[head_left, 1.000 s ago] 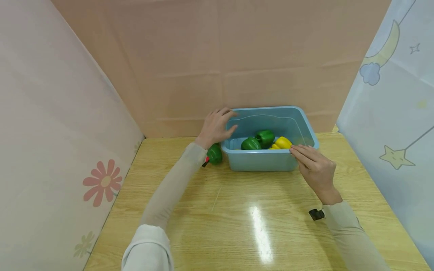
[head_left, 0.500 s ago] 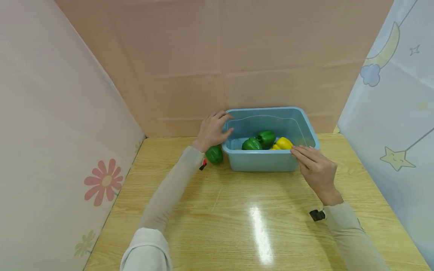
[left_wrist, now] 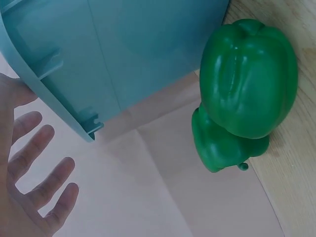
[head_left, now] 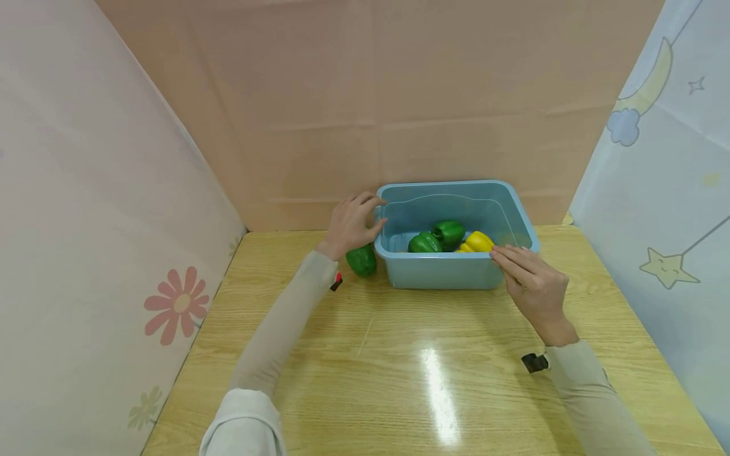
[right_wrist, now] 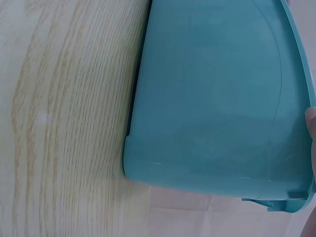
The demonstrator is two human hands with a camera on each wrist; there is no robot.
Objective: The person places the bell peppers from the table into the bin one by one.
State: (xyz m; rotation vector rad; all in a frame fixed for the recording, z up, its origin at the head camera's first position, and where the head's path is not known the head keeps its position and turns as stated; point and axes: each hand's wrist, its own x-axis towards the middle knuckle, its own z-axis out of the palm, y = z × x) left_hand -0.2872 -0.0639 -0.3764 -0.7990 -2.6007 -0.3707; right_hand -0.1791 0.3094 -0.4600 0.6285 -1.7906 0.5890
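A light blue plastic bin (head_left: 445, 273) stands near the back of the table. In it lie green bell peppers (head_left: 448, 234) and a yellow bell pepper (head_left: 478, 242). My right hand (head_left: 533, 278) pinches the rim at the front right corner; only its fingertips show in the right wrist view. At the bin's left rim is my left hand (head_left: 350, 225), fingers spread and loosely bent, holding nothing. Its thumb is by the rim in the left wrist view. Beside the bin's left wall sit a green bell pepper (left_wrist: 249, 79) and another green pepper (left_wrist: 222, 145), which the head view mostly hides.
The wooden table (head_left: 393, 367) reaches toward me, with a light reflection on it. A tan backdrop (head_left: 376, 114) rises close behind the bin. Patterned side panels stand at left (head_left: 114, 221) and right (head_left: 673, 209).
My left hand has shifted slightly left, drawing back from over the bin's opening to its left rim. The right hand stays on the front corner; the peppers keep their places.
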